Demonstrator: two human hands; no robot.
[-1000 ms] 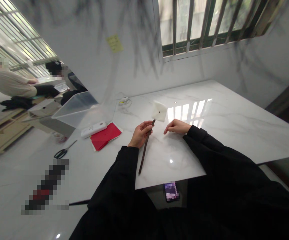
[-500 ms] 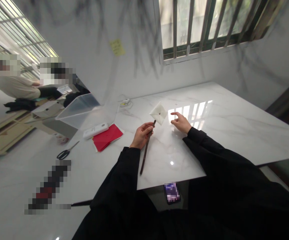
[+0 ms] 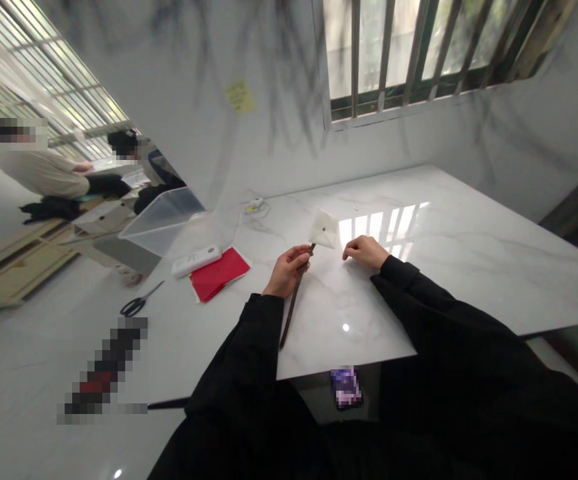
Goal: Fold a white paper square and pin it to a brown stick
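L hand [image 3: 287, 270] clamped round upper part of a dark stick [image 3: 295, 299], fingers curled on it; stick slants from near-left up to far-right over the white marble table [image 3: 469, 253]. White paper pinwheel [image 3: 323, 228] pinned at stick's far tip, w/ small dark pin at centre, held just above table surface. R hand [image 3: 365, 251] right of the pinwheel, near it but not touching, fingers loosely curled, palm down on/just over table, holding nothing. Hands apart, pinwheel between them. Both arms in black sleeves.

Left of L hand: red paper sheets [image 3: 219, 273] flat on table, white remote-like bar [image 3: 196, 261] touching their far edge, clear plastic box [image 3: 163, 219] further left & far. Scissors [image 3: 139, 303] near-left of red paper, apart from it. Yellow sticky note [image 3: 240, 97] on far wall, barred window [image 3: 419, 47] right of it. Two other ppl at far left, well apart from table.
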